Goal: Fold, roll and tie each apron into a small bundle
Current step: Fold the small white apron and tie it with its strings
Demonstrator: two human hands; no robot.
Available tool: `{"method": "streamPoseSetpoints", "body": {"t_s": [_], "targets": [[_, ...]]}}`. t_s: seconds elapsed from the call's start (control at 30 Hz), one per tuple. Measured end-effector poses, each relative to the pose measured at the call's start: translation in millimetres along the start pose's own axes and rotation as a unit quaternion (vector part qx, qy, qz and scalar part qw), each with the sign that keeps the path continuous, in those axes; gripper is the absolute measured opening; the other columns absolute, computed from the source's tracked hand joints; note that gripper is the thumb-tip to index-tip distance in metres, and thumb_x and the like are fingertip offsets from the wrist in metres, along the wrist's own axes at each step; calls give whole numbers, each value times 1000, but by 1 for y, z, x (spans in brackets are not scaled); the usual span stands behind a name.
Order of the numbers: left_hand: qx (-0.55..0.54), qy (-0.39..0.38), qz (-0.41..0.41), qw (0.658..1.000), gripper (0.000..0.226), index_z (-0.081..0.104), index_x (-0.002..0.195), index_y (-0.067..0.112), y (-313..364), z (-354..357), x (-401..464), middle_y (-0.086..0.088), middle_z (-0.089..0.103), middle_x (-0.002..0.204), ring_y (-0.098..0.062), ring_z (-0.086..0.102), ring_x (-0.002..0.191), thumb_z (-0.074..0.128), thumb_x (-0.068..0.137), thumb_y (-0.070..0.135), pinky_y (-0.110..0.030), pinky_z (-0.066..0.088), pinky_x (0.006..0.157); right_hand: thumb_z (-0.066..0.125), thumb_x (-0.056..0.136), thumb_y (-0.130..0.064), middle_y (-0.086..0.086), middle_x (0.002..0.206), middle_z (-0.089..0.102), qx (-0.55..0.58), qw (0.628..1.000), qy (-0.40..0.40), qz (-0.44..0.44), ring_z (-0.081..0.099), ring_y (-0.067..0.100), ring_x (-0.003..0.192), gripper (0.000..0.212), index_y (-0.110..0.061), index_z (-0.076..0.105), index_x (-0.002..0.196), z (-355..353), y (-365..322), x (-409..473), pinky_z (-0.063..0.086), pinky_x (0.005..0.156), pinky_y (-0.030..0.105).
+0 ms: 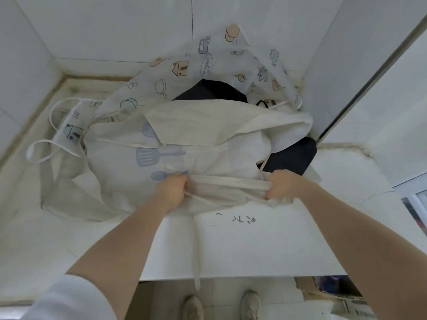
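A cream cloth apron with blue kitchen-tool pictures (pixel 175 155) lies spread on the white stone counter (pixel 254 245), in the middle of the view. Its near edge is bunched into a thick fold or roll (pixel 226 183) that runs from one hand to the other.

The left hand (pixel 172 190) is clenched around the left end of that fold, fingers curled tight over the cloth. The right hand (pixel 280 183) grasps the right end the same way, with the fingers tucked under the bunched edge. Both bare arms reach forward from the bottom of the view, and a white sleeve (pixel 69 299) shows at the left shoulder.

A thin cream strap (pixel 196 257) from the apron hangs down over the front edge of the counter. Another strap lies across the apron higher up.

Behind it, a second white apron printed with little houses, cars and pans (pixel 184 70) is heaped against the white tiled wall (pixel 115 26). Its looped straps (pixel 41 153) lie out to the left. A dark cloth (pixel 291 155) pokes out from under the pile on the right and again near the top; it may be one piece or two, as the pile hides the rest.

Small dark writing (pixel 242 219) marks the counter just in front of the hands. Below the counter edge, two pale shoes (pixel 250 306) stand on the floor.
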State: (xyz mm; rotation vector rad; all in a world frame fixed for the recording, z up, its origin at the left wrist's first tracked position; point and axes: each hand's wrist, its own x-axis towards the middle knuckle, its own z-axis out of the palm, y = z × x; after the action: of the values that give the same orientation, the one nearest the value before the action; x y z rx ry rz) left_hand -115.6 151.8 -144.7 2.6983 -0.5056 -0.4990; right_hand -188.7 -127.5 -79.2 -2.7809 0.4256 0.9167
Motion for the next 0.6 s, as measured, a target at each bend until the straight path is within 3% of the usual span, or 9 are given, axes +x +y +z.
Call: {"method": "streamPoseSetpoints", "body": {"t_s": [0.1, 0.2, 0.27, 0.33, 0.37, 0.43, 0.5, 0.53, 0.6], "targets": [[104, 7, -17, 994, 24, 55, 112, 10, 13, 3, -1, -8, 49, 124, -29, 52, 111, 41, 93, 6, -40, 46, 90, 73, 76, -19, 1, 67, 51, 283, 959, -22, -14, 49, 15, 64, 17, -9, 61, 70, 3, 16, -4, 33, 57, 23], [139, 9, -48, 989, 32, 48, 124, 7, 24, 5, -5, -10, 44, 131, -29, 51, 116, 41, 93, 6, -39, 43, 91, 71, 80, -10, 0, 69, 60, 506, 859, 5, -85, 56, 15, 67, 8, -7, 64, 77, 3, 19, -14, 40, 61, 20], [135, 26, -63, 988, 33, 47, 124, 7, 31, 5, -8, -10, 46, 129, -30, 53, 114, 44, 95, 23, -37, 42, 90, 64, 86, -10, 3, 80, 68, 591, 799, -8, -112, 65, 12, 71, 7, -4, 66, 90, -3, 17, -17, 49, 61, 17], [113, 33, -85, 989, 45, 47, 124, 5, 38, 8, -11, -12, 48, 129, -31, 52, 115, 38, 97, 40, -36, 40, 93, 63, 88, -18, 8, 93, 71, 611, 780, -59, -125, 68, 13, 79, 26, 3, 65, 104, -10, 18, -14, 54, 68, 18], [109, 28, -93, 989, 50, 46, 126, 4, 41, 10, -11, -14, 48, 131, -32, 50, 117, 35, 98, 44, -37, 39, 95, 67, 83, -25, 9, 96, 70, 592, 791, -101, -118, 68, 17, 81, 39, 6, 63, 107, -15, 19, -12, 55, 70, 21], [126, 15, -107, 986, 55, 43, 129, 2, 48, 14, -11, -18, 44, 135, -33, 47, 121, 31, 98, 46, -38, 36, 99, 80, 70, -34, 11, 88, 62, 445, 861, -228, -95, 58, 22, 74, 59, 11, 58, 101, -24, 22, -14, 50, 61, 24], [150, 2, -117, 982, 56, 38, 132, 0, 55, 18, -12, -20, 39, 138, -35, 43, 123, 32, 99, 45, -40, 34, 101, 79, 72, -25, 10, 80, 61, 215, 902, -371, -59, 56, 21, 69, 35, -1, 59, 89, -33, 25, -16, 50, 59, 26], [156, -3, -122, 980, 54, 35, 133, -1, 56, 20, -13, -20, 36, 139, -35, 42, 124, 33, 99, 42, -41, 34, 101, 79, 72, -20, 10, 86, 67, 112, 910, -399, -28, 63, 23, 77, 27, -8, 64, 90, -35, 26, -13, 55, 71, 31], [157, -12, -135, 978, 45, 31, 135, 0, 57, 23, -14, -19, 32, 140, -35, 40, 125, 35, 100, 28, -42, 33, 102, 79, 70, -22, 10, 109, 67, -98, 936, -338, 18, 63, 29, 101, 36, -13, 66, 102, -37, 32, -4, 49, 93, 39]]}}
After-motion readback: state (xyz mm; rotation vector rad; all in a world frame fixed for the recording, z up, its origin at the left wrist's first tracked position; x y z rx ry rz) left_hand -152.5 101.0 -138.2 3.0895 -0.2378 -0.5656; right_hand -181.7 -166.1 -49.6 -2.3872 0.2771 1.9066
